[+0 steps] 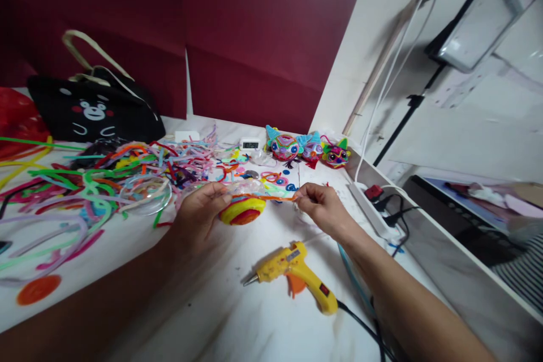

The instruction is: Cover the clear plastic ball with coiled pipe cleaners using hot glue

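My left hand [199,209] is closed around a round craft piece [242,210] wound from yellow, orange and red pipe cleaner, held just above the white table [203,305]. An orange pipe cleaner [278,198] runs from that piece to the right. My right hand [322,206] pinches its free end, keeping the strand taut between both hands. A yellow glue gun [297,274] lies on the table below my hands, nozzle pointing left, its black cord trailing to the lower right.
A heap of coloured pipe cleaners [85,186] covers the table's left side, with a clear round dish [146,192] and an orange disc [39,289]. Three finished colourful cat faces [309,148] sit at the back. A black bear-print bag [91,110] and a power strip [371,203] flank the table.
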`<state>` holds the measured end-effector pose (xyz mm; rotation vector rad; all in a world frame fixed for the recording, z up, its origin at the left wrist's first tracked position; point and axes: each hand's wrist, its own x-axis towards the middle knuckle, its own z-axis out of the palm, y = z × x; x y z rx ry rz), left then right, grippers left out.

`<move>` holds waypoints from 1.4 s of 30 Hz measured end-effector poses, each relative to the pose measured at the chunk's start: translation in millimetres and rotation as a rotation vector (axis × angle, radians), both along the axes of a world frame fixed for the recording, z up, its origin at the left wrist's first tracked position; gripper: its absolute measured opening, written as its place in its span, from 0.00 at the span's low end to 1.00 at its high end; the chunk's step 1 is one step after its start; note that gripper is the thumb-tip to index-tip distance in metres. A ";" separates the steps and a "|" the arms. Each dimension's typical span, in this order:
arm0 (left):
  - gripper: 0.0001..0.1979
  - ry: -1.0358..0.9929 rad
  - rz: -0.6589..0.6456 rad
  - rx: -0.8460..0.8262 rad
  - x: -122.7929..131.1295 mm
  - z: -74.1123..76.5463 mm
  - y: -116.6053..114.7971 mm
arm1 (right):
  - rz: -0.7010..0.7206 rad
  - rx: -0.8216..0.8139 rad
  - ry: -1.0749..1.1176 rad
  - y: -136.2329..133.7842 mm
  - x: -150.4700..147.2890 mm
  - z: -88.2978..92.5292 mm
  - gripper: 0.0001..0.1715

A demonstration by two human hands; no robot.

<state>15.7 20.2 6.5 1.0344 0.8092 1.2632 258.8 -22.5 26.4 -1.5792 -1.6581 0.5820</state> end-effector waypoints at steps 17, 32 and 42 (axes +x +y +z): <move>0.11 0.035 0.039 0.016 4.3 6.9 -5.8 | -0.112 0.214 -0.308 -4.7 -5.0 -2.4 0.09; 0.13 -0.011 0.053 -0.008 1.6 -0.3 1.4 | 0.047 -0.045 0.191 2.5 4.9 10.3 0.24; 0.14 0.009 0.019 0.013 1.6 5.7 -2.8 | -0.058 0.241 -0.095 -0.9 2.9 -0.1 0.09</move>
